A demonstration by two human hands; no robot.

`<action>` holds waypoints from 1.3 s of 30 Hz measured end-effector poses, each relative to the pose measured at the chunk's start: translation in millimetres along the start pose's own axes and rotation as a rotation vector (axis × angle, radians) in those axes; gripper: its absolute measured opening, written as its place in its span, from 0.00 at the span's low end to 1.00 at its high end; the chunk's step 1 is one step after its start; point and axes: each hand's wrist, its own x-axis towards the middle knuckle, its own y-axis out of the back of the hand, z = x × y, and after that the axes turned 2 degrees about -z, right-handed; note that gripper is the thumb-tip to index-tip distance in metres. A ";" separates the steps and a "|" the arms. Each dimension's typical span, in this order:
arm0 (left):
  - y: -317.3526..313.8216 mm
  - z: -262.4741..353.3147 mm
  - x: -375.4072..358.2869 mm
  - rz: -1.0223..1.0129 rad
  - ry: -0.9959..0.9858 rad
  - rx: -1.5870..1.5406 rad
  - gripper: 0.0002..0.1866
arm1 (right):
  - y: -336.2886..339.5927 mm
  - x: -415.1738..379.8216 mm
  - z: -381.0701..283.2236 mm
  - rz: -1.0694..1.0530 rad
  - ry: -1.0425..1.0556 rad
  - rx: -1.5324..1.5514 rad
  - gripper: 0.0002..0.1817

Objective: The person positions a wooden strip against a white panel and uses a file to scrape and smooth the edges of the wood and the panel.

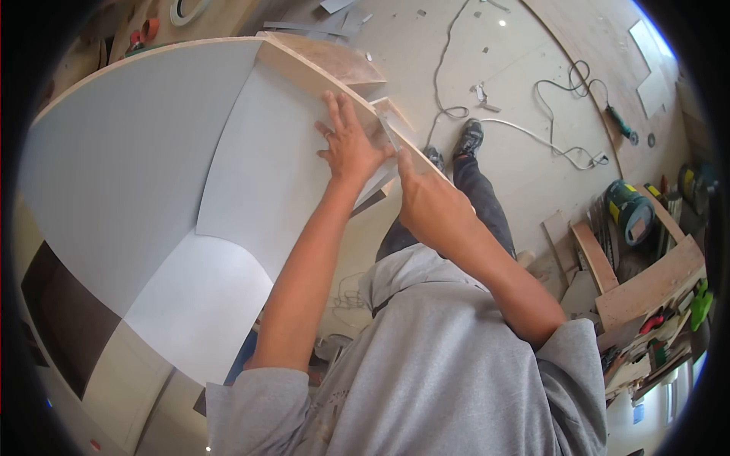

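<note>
My left hand (pixel 350 144) lies on a large grey sheet (pixel 262 152), fingers spread, close to the pale wooden edge (pixel 315 76) of the panel. My right hand (pixel 433 199) is closed at the same edge, its index finger stretched along a thin, flat metal blade (pixel 388 131). The blade rests against the wood edge, with its handle hidden in my palm. I cannot make out its exact kind. Beside my left hand, the grey sheet meets another grey surface (pixel 144 121) and a white sheet piece (pixel 201 285).
Cables (pixel 439 76) run across the floor near my shoes (pixel 470 138). To the right lie a green power tool (pixel 620 121), green-and-black buckets (pixel 630 211) and wood offcuts (pixel 650 281). Tape rolls (pixel 149 30) sit at upper left.
</note>
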 end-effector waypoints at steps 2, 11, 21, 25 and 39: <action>-4.3 -3.0 8.4 0.056 -0.034 -0.039 0.74 | -3.4 24.6 1.5 0.016 -0.009 0.047 0.37; 4.7 4.8 0.6 -0.008 -0.002 0.005 0.73 | 8.1 3.6 -1.8 0.135 0.175 0.052 0.32; -10.4 -3.8 10.5 0.095 -0.049 -0.020 0.73 | -5.7 65.4 19.3 0.075 0.095 0.116 0.35; -3.1 -0.2 2.0 0.044 -0.054 -0.028 0.74 | -7.6 30.7 3.9 0.112 0.167 0.105 0.35; -10.9 -1.4 10.5 0.032 -0.022 -0.019 0.74 | 17.5 23.9 -2.0 -0.090 0.014 0.110 0.35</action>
